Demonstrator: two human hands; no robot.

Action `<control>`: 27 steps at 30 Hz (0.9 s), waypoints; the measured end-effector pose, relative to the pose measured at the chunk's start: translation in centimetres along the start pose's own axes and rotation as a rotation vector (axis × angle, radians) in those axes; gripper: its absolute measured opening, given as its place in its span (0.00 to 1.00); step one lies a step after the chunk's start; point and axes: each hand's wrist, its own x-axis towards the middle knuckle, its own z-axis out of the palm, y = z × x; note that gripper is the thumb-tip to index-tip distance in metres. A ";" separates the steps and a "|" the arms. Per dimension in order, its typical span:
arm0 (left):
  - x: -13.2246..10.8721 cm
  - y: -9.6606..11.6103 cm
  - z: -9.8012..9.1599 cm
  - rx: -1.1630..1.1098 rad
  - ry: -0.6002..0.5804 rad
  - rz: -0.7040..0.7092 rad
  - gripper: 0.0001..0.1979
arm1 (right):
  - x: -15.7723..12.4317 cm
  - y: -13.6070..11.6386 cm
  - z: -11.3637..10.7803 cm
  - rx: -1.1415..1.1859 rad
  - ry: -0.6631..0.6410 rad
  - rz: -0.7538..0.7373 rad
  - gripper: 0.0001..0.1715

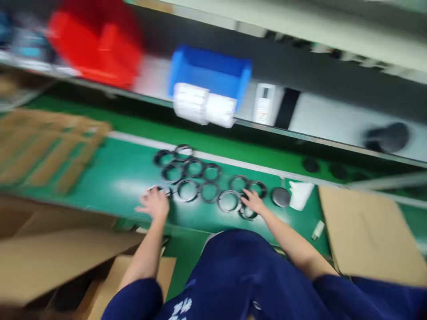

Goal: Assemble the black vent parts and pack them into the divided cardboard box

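- Frame blurred and tilted; head view looks down on a green bench [113, 173].
- Left hand [153, 203]: fingers spread wide, fingertips on or just over the leftmost ring [159, 190]. Blur hides whether the ring is gripped; I cannot tell.
- Right hand [253, 201]: open, fingers spread and pointing up-left, empty. It rests among the right-hand rings, just above the lowest one [247, 213].
- Rings [178, 190]: about a dozen, black with pale inner edges, lying flat on the bench between both hands in a loose cluster, many touching their neighbours.
- Disc [280, 197]: dark and round, just right of the rings, beside a white paper [301, 194].
- Tube [318, 230]: small and pale, lying on the bench near the right cardboard sheet [370, 235].
- Brown sheets [50, 149]: flat stack on the bench, left of the rings.
- Cardboard [60, 253]: loose flaps at lower left, under the left forearm.
- Shelf [333, 115]: above the bench, holding a red bin [76, 40] and a blue bin [210, 66], with white packets [190, 103] in front of the blue one.
- Sleeves [133, 302]: navy, on both arms.
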 end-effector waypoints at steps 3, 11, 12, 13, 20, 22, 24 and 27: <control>1.4 2.1 1.5 -0.124 0.117 0.098 0.32 | 1.1 0.7 -3.5 0.218 0.064 0.020 0.30; -7.3 12.3 3.7 -0.300 -0.042 0.571 0.32 | 4.7 14.4 -15.5 0.918 0.365 0.420 0.07; -8.4 13.5 3.9 -0.312 -0.070 0.624 0.31 | 5.6 16.3 -17.1 0.980 0.398 0.454 0.08; -9.4 14.6 3.9 -0.324 -0.101 0.672 0.30 | 6.6 18.0 -18.8 1.038 0.429 0.482 0.08; -17.4 14.8 1.3 -0.290 -0.334 0.571 0.24 | 15.3 26.3 -27.1 1.307 0.549 0.609 0.16; -19.8 14.0 0.0 -0.271 -0.331 0.482 0.22 | 17.7 27.2 -28.0 1.355 0.520 0.632 0.19; -21.9 13.6 -1.1 -0.248 -0.307 0.418 0.20 | 19.9 27.4 -28.3 1.400 0.451 0.643 0.19; -24.1 14.5 -1.9 -0.212 -0.310 0.326 0.17 | 21.9 25.7 -27.5 1.477 0.283 0.615 0.18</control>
